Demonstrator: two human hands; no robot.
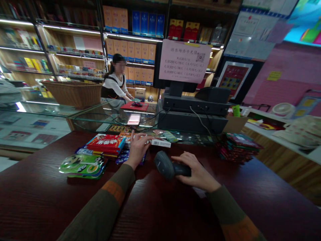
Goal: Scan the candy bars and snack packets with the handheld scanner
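My right hand (197, 170) is wrapped round the handle of a dark grey barcode scanner (163, 163), its head turned toward the left, just above the brown counter. My left hand (138, 147) grips a thin white box (161, 143) whose edge carries a barcode, with the fingers reaching over its top. Left of that hand lies a stack of red printed packs (106, 143). Blue packets (122, 156) show partly under it. Nearer to me are green panda-print packs (82, 165).
A pile of dark red and green packs (239, 147) sits on the right. Beyond the counter (155, 207) are a glass case (117, 115), a till screen with a pink notice (184, 62), loose cables, a wicker basket (75, 93) and a person (115, 80) behind the case.
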